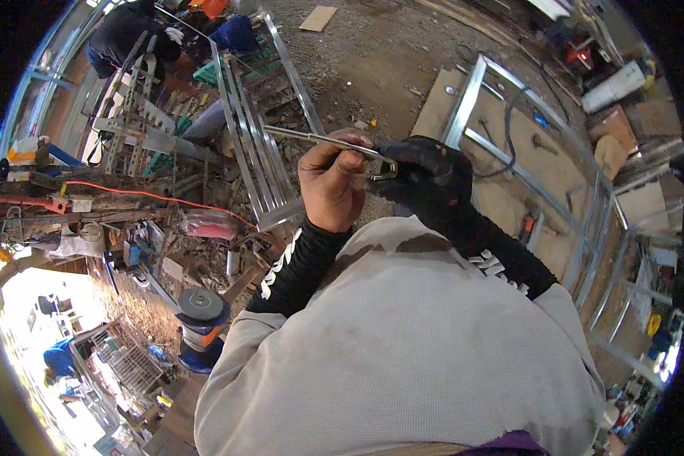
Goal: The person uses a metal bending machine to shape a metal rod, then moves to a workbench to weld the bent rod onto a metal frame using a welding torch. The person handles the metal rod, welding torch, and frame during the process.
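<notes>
In front of my chest, my bare left hand (pixel 329 186) pinches a thin, shiny metal rod (pixel 290 134) between thumb and fingers. The rod points out to the left, and a thicker length of it crosses the fingertips. At its right end is a bent, U-shaped metal piece (pixel 385 172). My right hand (pixel 433 171), in a black glove, closes around that end; its dark fingers partly hide the grip. Black sleeves with white marks cover both forearms.
Welded metal frames stand to the left (pixel 243 144) and right (pixel 463 106). A power tool with a round disc (pixel 202 304) sits at lower left. An orange cord (pixel 155 195) crosses scrap-covered timber. Another person (pixel 129 38) bends at the far left. Brown board (pixel 501 205) lies beneath the right frame.
</notes>
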The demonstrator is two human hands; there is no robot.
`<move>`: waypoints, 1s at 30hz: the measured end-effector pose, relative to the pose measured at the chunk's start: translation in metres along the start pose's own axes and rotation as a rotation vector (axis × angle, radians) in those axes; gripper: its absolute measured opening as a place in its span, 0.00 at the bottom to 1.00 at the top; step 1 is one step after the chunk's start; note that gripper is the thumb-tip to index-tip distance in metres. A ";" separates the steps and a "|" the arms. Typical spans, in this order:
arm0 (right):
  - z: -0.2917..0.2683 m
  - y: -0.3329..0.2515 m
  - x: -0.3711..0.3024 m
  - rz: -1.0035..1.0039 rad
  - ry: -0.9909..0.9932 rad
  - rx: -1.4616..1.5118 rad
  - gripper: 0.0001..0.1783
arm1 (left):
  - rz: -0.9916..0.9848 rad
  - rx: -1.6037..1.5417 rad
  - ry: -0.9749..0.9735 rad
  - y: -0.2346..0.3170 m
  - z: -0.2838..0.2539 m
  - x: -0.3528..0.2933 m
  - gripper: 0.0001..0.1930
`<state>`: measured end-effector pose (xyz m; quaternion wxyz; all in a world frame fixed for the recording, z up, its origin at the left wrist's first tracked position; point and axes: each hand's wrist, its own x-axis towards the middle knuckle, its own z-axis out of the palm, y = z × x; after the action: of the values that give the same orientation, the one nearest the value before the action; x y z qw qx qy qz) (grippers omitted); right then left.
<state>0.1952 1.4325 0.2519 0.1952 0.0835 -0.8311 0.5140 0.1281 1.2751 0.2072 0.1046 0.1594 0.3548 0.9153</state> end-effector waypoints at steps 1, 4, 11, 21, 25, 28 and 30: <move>0.004 0.007 0.015 0.021 0.004 0.044 0.24 | 0.028 0.008 0.014 -0.002 -0.004 0.017 0.14; -0.013 0.036 0.057 0.096 -0.053 0.185 0.26 | 0.061 0.005 0.068 -0.029 0.001 0.064 0.15; -0.073 0.161 0.183 0.540 -0.275 0.908 0.24 | 0.044 -0.076 0.062 -0.115 -0.003 0.221 0.15; -0.167 0.298 0.345 0.845 -0.157 1.510 0.20 | -0.012 -0.124 0.060 -0.211 0.052 0.439 0.14; -0.183 0.321 0.395 0.786 -0.224 1.550 0.20 | -0.115 -0.078 0.080 -0.207 0.055 0.494 0.17; -0.196 0.349 0.462 0.677 -0.151 1.163 0.18 | -0.095 -0.033 0.125 -0.219 0.042 0.561 0.17; -0.203 0.377 0.518 0.550 -0.222 0.863 0.16 | -0.104 0.019 0.124 -0.226 0.023 0.615 0.16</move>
<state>-0.3557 1.8168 0.2354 -0.0884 -0.0108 -0.5504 0.8301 -0.4163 1.6403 0.2027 0.1286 0.0849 0.3769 0.9134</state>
